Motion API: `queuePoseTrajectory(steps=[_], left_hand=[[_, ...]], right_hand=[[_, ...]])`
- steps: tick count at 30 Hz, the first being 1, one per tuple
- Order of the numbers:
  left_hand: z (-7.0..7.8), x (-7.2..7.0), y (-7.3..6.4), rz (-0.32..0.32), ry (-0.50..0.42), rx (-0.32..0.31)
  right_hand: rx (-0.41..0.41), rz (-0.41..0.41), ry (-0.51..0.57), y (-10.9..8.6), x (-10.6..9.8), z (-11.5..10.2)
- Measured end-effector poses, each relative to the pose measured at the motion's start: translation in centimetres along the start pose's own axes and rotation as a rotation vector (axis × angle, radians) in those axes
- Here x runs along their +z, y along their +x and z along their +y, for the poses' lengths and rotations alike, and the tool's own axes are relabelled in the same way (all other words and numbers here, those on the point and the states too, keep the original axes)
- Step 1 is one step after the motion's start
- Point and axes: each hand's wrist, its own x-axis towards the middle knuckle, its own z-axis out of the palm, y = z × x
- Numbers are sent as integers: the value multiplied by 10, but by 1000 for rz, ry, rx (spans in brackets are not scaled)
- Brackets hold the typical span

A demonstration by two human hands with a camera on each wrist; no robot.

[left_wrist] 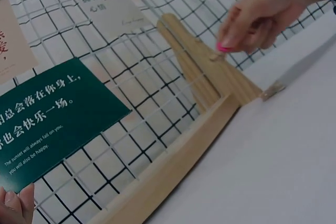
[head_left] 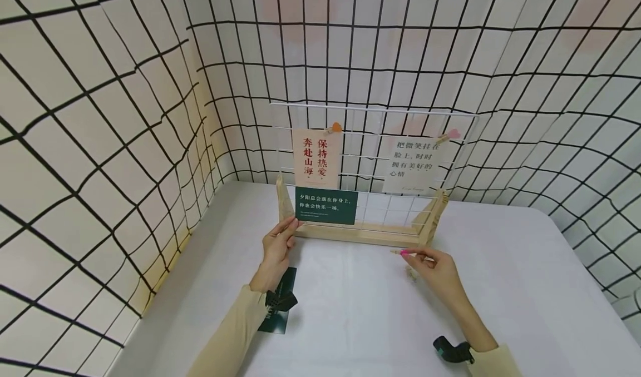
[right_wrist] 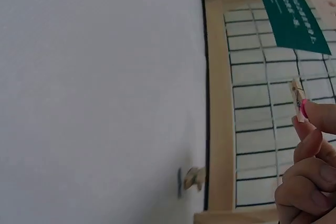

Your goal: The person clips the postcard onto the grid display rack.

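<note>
A dark green card (head_left: 326, 206) with white writing lies against the white wire grid of a small rack, its lower left corner pinched by my left hand (head_left: 277, 246). My right hand (head_left: 437, 271), in front of the rack's right side, pinches a small wooden clothespin (right_wrist: 297, 100) with a pink piece on it between thumb and finger. Above the green card hangs a cream card (head_left: 317, 163) with red writing, under an orange-topped clothespin (head_left: 336, 127). On the right of the grid a white card (head_left: 412, 165) hangs from a pink-topped clothespin (head_left: 453, 134).
The rack has a wooden base (head_left: 360, 234) with angled side posts. Another green card (head_left: 277, 318) lies on the white tabletop beneath my left wrist. Small clothespins (left_wrist: 272, 91) lie near the base's right end. Black wire mesh (head_left: 100, 143) stands around the left, back and right.
</note>
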Motion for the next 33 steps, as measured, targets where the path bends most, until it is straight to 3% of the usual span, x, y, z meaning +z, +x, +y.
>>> queuePoseTrajectory(steps=[8, 11, 16, 24, 33], left_hand=[[-2, 4, 0, 4, -4, 37], [-2, 5, 2, 6, -9, 47], [-2, 6, 1, 17, -2, 62], [-2, 8, -1, 39, 51, 63], [0, 8, -2, 50, 55, 36]], right_hand=[[-83, -39, 63, 26, 16, -54], [-115, -9, 77, 37, 20, -74], [-253, 68, 34, 55, 31, -97], [-376, 152, -32, 73, 45, -115], [-386, 194, 42, 83, 51, -111]])
